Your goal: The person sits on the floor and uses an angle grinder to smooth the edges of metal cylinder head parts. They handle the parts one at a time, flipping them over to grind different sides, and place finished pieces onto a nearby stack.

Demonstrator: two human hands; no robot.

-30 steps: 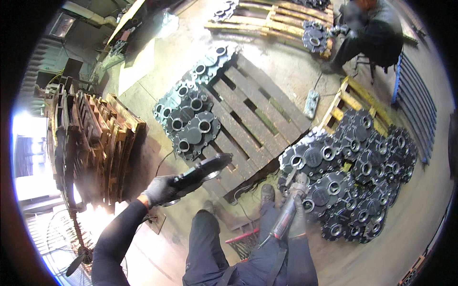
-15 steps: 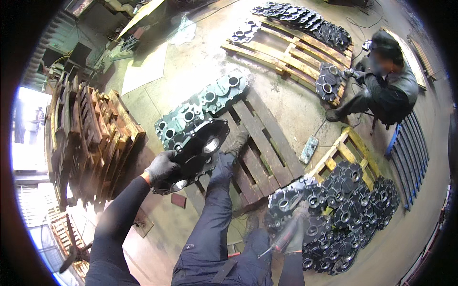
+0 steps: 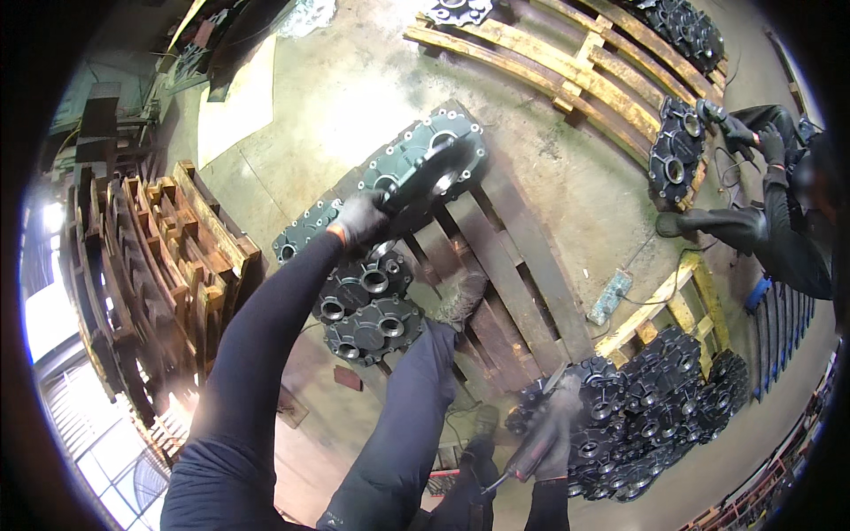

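Note:
My left hand (image 3: 361, 218), in a grey glove, grips the edge of a dark metal housing cover (image 3: 423, 196). The cover is tilted and blurred, raised over greenish metal housing covers (image 3: 382, 165) on a dark wooden pallet (image 3: 496, 234). Just nearer than it, two more black housing covers (image 3: 373, 329) lie by my leg. At lower right my gloved right hand (image 3: 558, 428) is closed round an angle grinder (image 3: 531, 453) with a red and dark body. Its cord end points toward me, its head away. Beside that hand spreads a pile of black housing covers (image 3: 651, 411).
My boot (image 3: 462, 299) rests on the dark pallet. Stacked wooden pallets (image 3: 168, 274) stand at left. At right a seated co-worker (image 3: 788, 195) holds a tool by a housing cover (image 3: 680, 150) on another pallet (image 3: 531, 66). A bluish block (image 3: 610, 297) with a cord lies on the floor.
My left hand has carried the housing cover away from me and to the right, uncovering two black covers beneath. The right hand keeps the angle grinder low. The whole view has shifted.

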